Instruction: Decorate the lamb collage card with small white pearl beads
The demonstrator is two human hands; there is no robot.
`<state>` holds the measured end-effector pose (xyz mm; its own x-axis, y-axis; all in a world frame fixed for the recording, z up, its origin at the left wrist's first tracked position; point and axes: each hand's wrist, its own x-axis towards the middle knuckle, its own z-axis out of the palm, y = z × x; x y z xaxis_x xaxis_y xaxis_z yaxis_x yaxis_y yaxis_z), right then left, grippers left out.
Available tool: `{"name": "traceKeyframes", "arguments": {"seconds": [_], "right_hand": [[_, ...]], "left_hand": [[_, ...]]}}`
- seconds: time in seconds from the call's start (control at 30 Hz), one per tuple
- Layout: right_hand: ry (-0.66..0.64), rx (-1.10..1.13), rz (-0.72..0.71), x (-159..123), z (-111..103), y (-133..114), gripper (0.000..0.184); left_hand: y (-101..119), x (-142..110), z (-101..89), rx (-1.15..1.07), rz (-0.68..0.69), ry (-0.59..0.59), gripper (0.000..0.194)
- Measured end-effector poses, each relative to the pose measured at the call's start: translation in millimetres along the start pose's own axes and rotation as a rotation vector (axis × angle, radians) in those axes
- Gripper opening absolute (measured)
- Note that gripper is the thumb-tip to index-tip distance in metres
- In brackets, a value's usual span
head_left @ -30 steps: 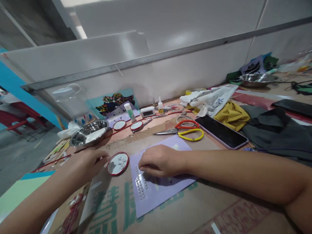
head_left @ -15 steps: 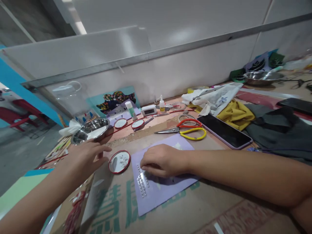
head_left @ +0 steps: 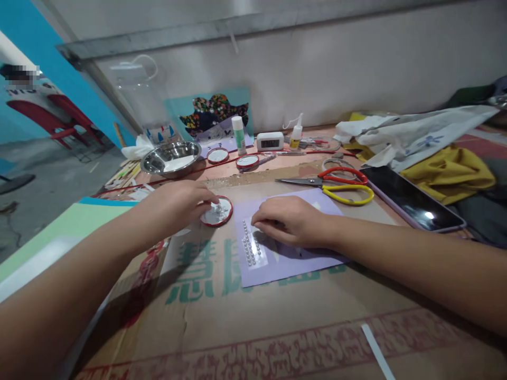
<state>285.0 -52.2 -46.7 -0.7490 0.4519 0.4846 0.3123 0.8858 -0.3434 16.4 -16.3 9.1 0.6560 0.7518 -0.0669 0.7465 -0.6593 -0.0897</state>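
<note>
My left hand [head_left: 184, 203] reaches over a round red-rimmed lid [head_left: 225, 218] that holds small shiny beads [head_left: 217, 212]. Its thumb and index finger come close together at the beads; whether a bead is between them is too small to see. On a purple sheet [head_left: 273, 272] rests my right hand [head_left: 291, 219], its fingers curled in and closed. What they hold, if anything, is hidden. Just left of and below those fingertips, a clear strip with rows of pearl-like beads [head_left: 250, 250] lies on the sheet.
Scissors [head_left: 328, 184] with red and yellow handles and a phone [head_left: 412, 198] lie to the right. Behind stand a metal bowl [head_left: 170, 158], a glue stick [head_left: 238, 136], a small digital clock [head_left: 270, 141] and a dropper bottle [head_left: 296, 134]. Printed cardboard [head_left: 309, 311] covers the table.
My left hand has moved from beside the lid to the beads in it, its fingers drawing together. My right hand stays on the purple sheet. The camera view has tilted down and shifted left.
</note>
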Motion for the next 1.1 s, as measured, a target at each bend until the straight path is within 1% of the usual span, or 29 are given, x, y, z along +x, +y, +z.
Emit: {"name": "traceKeyframes", "arguments": {"seconds": [0.13,0.27,0.37,0.47,0.6,0.77,0.83,0.9,1.0,1.1], "right_hand": [[-0.003,0.009,0.017,0.8,0.4,0.2,0.021],[-0.010,0.008,0.023,1.8,0.3,-0.3,0.021],[-0.010,0.011,0.030,1.6,0.8,-0.3,0.021],[-0.009,0.008,0.038,1.1,1.6,0.3,0.021],[-0.013,-0.008,0.039,0.6,1.9,0.8,0.020],[-0.009,-0.003,0.029,0.7,0.1,-0.6,0.020],[-0.005,-0.005,0.023,1.0,-0.2,-1.0,0.020],[0.004,-0.007,0.017,1.2,0.1,-0.8,0.020],[0.012,-0.006,0.014,1.2,1.2,0.1,0.019],[0.005,-0.005,0.025,1.2,1.4,0.4,0.019]], "left_hand": [[3.0,4.0,6.4,0.044,0.018,-0.014,0.032],[4.4,8.5,12.8,0.032,0.031,0.002,0.035],[2.4,9.8,15.4,0.032,0.015,0.023,0.032],[0.6,8.9,13.5,0.025,0.000,0.033,0.031],[0.3,6.0,5.5,-0.008,-0.042,0.057,0.033],[-1.6,2.7,-1.0,-0.116,-0.103,0.103,0.025],[-3.3,2.2,-1.4,-0.132,-0.140,0.075,0.023],[-4.4,1.8,-2.2,-0.111,-0.159,0.017,0.021],[-3.8,0.9,-5.5,-0.041,-0.132,-0.066,0.020],[-0.9,-0.1,-9.0,0.007,-0.128,-0.086,0.024]]}}
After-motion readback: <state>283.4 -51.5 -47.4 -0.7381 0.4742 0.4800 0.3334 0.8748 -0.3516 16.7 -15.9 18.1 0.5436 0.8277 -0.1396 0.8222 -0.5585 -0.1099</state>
